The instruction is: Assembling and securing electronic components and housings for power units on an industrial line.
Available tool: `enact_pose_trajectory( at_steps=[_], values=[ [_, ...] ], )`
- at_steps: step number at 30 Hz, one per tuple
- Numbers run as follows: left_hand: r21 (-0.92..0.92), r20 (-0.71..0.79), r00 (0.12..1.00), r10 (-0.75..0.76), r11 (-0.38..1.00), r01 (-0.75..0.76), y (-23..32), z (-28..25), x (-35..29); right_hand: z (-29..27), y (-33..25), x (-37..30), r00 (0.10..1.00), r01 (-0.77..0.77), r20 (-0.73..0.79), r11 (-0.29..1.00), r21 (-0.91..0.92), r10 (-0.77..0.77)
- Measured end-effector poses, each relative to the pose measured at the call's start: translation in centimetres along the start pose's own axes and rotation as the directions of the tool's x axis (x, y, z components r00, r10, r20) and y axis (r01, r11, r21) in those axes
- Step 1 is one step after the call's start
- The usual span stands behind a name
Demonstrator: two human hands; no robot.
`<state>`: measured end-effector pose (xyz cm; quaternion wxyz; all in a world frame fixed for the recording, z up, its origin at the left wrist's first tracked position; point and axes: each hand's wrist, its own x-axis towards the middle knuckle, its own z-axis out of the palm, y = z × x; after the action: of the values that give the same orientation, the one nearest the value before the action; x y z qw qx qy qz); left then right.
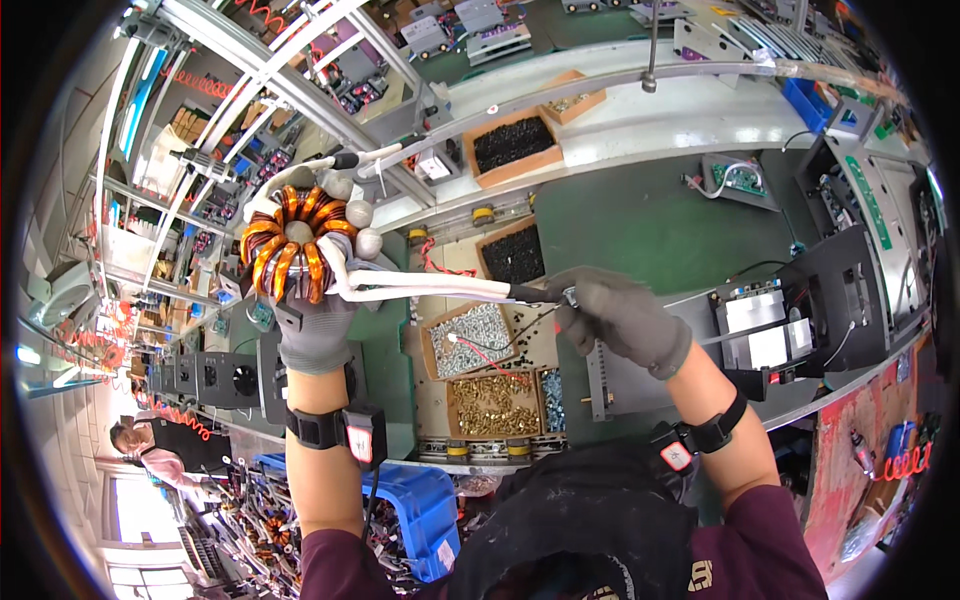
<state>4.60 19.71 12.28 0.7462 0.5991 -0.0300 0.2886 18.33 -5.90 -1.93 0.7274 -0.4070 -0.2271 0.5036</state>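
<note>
**Operator:** How do the fingers stand?

**Spotter:** Your right hand [632, 325] has its fingers closed on the dark end [529, 293] of the white leads [425, 287]. Your left hand [318, 338] grips the copper-wound coil [298, 232] from below; its fingertips are hidden behind the windings.

**Operator:** Which way does the coil lie?

**Spotter:** Well to the left of your right fingers and a little farther from you, directly above your left palm, so your left hand is nearer. The leads' long axis runs almost straight across, from the coil's lower right side to your right fingertips.

**Operator:** And what's around?

**Spotter:** Just below your right fingers stands a slotted metal strip [598, 378]. A thin black wire [525, 331] slants down-left from near them; whether you're holding it, I can't tell. It crosses the box of silver screws [470, 340], with brass screws [495, 405] closer to you. Beyond the leads sits a box of black screws [512, 255]. Right of your right hand is a black housing [855, 285]; past your fingers stretches the green-topped bench [630, 215]. Nothing visibly blocks the span between your hands.
</note>
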Motion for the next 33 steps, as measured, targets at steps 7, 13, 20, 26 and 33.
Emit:
enact_pose_trajectory(
  at_steps=[7,13,20,26,33],
  values=[
    [0.151,0.148,0.652,-0.744,0.669,0.728,-6.5,-5.8,-3.7,-5.5,7.0,-6.7,0.942,0.025,-0.255,0.807,-0.59,-0.216],
    [0.095,0.287,0.462,-0.839,0.505,0.858,-14.7,-3.1,-5.8,-8.0,14.6,-11.4,0.873,-0.192,-0.353,0.429,-0.882,-0.336],
    [0.697,0.174,0.676,-0.716,0.575,0.429,-17.0,3.4,-2.5,-7.0,19.5,-10.9,0.861,-0.381,-0.429,0.211,-0.9,-0.275],
    [0.289,0.094,0.8,-0.593,0.785,0.548,-19.8,6.9,-5.0,-6.4,20.2,-15.0,0.875,-0.439,-0.468,0.204,-0.875,-0.126],
    [0.48,0.183,0.829,-0.529,0.784,0.394,-19.8,9.1,-8.6,-8.6,18.4,-19.0,0.867,-0.464,-0.49,0.21,-0.861,-0.09]
  ],
)
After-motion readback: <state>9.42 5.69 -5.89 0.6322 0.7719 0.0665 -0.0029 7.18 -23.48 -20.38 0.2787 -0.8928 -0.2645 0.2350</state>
